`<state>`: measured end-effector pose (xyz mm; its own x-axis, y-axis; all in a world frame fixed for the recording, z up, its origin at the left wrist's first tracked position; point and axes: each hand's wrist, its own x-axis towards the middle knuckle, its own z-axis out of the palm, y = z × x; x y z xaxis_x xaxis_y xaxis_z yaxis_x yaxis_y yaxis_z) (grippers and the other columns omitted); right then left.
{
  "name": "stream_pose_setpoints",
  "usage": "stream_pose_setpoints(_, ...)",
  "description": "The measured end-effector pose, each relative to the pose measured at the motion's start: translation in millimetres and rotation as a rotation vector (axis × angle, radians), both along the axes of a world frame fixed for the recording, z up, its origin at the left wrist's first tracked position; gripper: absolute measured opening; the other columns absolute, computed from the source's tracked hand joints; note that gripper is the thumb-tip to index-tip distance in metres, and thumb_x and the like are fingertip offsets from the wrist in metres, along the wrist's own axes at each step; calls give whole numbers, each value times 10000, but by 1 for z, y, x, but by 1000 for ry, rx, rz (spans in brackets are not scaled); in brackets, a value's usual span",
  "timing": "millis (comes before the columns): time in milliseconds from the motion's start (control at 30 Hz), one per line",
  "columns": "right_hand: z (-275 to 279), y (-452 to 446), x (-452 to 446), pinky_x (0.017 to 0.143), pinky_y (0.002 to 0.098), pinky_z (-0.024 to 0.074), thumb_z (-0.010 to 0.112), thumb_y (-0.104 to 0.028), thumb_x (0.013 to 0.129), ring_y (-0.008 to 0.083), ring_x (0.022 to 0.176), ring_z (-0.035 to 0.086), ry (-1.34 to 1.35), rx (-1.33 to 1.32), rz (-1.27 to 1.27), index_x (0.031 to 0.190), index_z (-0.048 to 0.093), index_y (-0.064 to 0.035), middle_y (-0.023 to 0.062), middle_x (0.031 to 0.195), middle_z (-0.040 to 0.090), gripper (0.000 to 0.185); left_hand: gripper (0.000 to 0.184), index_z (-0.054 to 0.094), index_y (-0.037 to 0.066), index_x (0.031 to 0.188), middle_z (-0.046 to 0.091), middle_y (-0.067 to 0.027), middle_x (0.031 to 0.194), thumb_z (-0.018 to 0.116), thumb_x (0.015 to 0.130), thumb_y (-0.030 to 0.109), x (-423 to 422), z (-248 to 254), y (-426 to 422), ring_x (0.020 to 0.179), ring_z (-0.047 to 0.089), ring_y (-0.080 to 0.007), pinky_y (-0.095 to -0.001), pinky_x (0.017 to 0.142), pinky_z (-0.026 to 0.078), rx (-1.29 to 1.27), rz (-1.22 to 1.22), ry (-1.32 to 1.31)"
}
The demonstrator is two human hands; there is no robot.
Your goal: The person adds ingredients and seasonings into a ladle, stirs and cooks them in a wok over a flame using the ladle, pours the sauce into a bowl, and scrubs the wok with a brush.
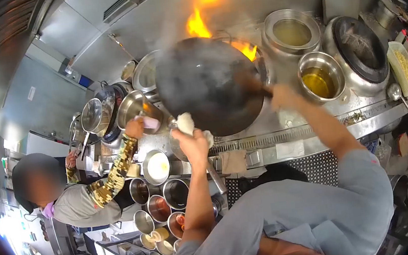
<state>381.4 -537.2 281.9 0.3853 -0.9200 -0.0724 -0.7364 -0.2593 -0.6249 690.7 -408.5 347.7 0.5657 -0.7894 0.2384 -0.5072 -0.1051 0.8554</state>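
Observation:
A large black wok (199, 87) is tilted over the burner, its dark inside facing me, with flames rising behind it. My left hand (193, 146) is closed on a white cloth (185, 123) at the wok's near left rim. Whether the cloth also grips the wok's ear cannot be made out. My right hand (284, 96) is blurred and closed around a brown brush-like tool (250, 84), whose far end reaches into the wok. A metal-handled utensil (216, 178) lies below my left hand.
Open flames (197, 25) burn behind the wok. Right of it stand a pot of yellow liquid (319, 81), a round water well (292, 31) and a ladle (404, 98). A co-worker's hand (135, 128) is close on the left, above several metal containers (155, 166).

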Motion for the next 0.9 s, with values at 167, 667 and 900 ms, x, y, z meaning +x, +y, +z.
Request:
stream_pose_setpoints(167, 151, -106, 27, 802, 457, 522, 632, -327, 750, 356, 905, 666, 93, -308, -224, 1220, 598, -186, 176, 952, 689, 491, 387, 312, -63, 1119, 558, -295, 1021, 516, 808, 46, -17, -57, -17, 886, 586, -362, -431, 844, 450, 23, 94, 357)
stream_pose_setpoints(667, 0, -75, 162, 970, 394, 467, 724, -320, 616, 349, 1102, 604, 128, 183, 393, 1351, 530, -143, 217, 1181, 632, 781, 510, 257, -48, 1180, 559, -360, 1024, 566, 812, 123, -34, -125, -69, 985, 571, -504, -493, 896, 413, 140, 191, 384)
stream_pose_setpoints(900, 93, -226, 56, 759, 436, 541, 583, -292, 783, 335, 862, 687, 440, -230, -315, 1125, 649, -103, 185, 949, 701, 396, 500, 248, -43, 1193, 563, -341, 1050, 548, 825, 112, -34, -108, -74, 983, 593, -462, -480, 879, 435, 120, 152, 459)
